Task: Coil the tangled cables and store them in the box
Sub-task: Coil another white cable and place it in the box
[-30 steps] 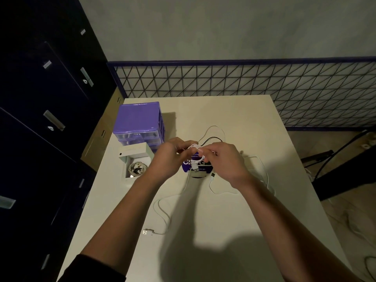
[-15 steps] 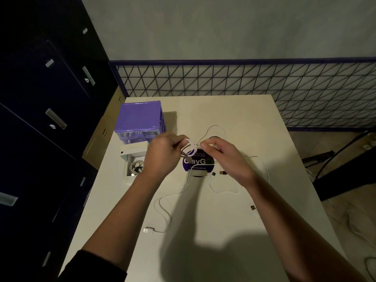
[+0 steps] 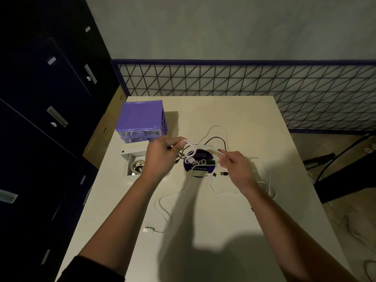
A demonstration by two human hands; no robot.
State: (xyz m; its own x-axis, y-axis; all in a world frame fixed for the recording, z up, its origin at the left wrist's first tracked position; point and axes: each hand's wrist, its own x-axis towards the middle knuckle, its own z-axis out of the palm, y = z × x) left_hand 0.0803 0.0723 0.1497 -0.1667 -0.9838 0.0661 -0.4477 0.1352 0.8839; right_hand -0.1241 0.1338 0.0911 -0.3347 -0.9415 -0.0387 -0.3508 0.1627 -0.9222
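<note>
My left hand (image 3: pixel 162 154) pinches a small coil of white cable (image 3: pixel 190 146) above the table, with a USB plug dangling below it. My right hand (image 3: pixel 237 166) holds a strand of the same white cable between thumb and fingers, a short way right of the coil. A black cable (image 3: pixel 215 139) loops behind the hands. More white cable (image 3: pixel 162 206) trails over the table to a USB plug (image 3: pixel 147 229) near the front. The small white box (image 3: pixel 130 159), open, lies left of my left hand with a coiled cable (image 3: pixel 136 166) inside.
A purple drawer unit (image 3: pixel 142 119) stands behind the white box. A round purple sticker (image 3: pixel 200 162) lies under the hands, with loose plugs (image 3: pixel 223 173) beside it. Dark lockers (image 3: pixel 40 98) line the left; a wire-mesh fence (image 3: pixel 244 80) runs behind the cream table (image 3: pixel 203 251).
My hands have drawn apart: the left moved left with the coil, the right moved right and down, stretching the white strand between them.
</note>
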